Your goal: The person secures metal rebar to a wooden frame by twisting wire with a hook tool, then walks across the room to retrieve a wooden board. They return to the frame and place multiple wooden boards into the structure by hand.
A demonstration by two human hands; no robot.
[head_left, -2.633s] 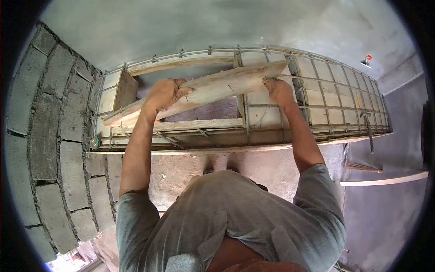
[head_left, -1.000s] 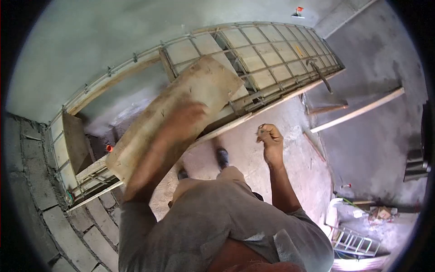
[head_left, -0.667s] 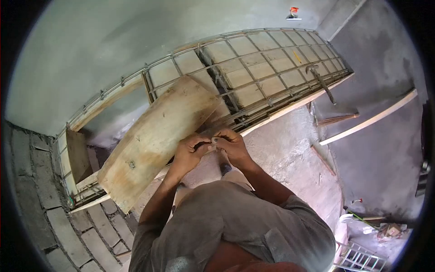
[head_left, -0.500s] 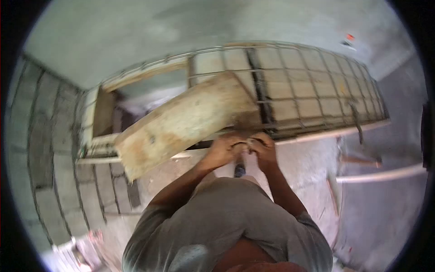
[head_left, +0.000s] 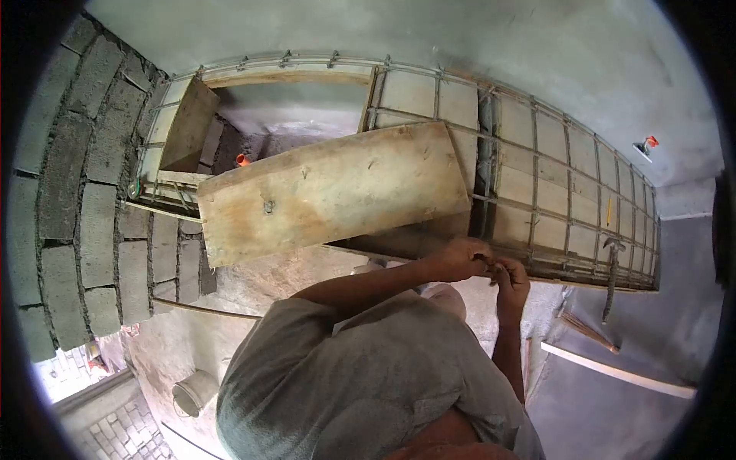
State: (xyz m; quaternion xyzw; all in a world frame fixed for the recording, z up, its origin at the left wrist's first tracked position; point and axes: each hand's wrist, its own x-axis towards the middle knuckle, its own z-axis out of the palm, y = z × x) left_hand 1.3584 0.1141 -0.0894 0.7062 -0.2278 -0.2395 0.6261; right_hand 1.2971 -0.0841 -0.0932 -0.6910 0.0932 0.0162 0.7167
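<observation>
My left hand (head_left: 463,260) and my right hand (head_left: 510,280) meet at the near edge of the rebar grid (head_left: 568,180). Both are closed, with fingertips pinched together; whatever they hold is too small or hidden to name. To their left, a wide wooden board (head_left: 337,192) lies slanted across the formwork, with nails or nail marks on its face. A hammer (head_left: 612,276) hangs by its head over the grid's near edge, right of my hands. Beyond it a yellow pencil (head_left: 609,212) rests on the grid.
A framed opening (head_left: 284,77) at the back left shows an orange pipe end (head_left: 243,160). Concrete blocks (head_left: 101,203) form the left wall. A bucket (head_left: 195,392) lies on the floor at lower left. A wood strip (head_left: 617,370) lies at lower right.
The head view has turned and sharpened, so the formwork appears shifted and more floor shows at left. My two hands stay close together and now sit farther right in the view.
</observation>
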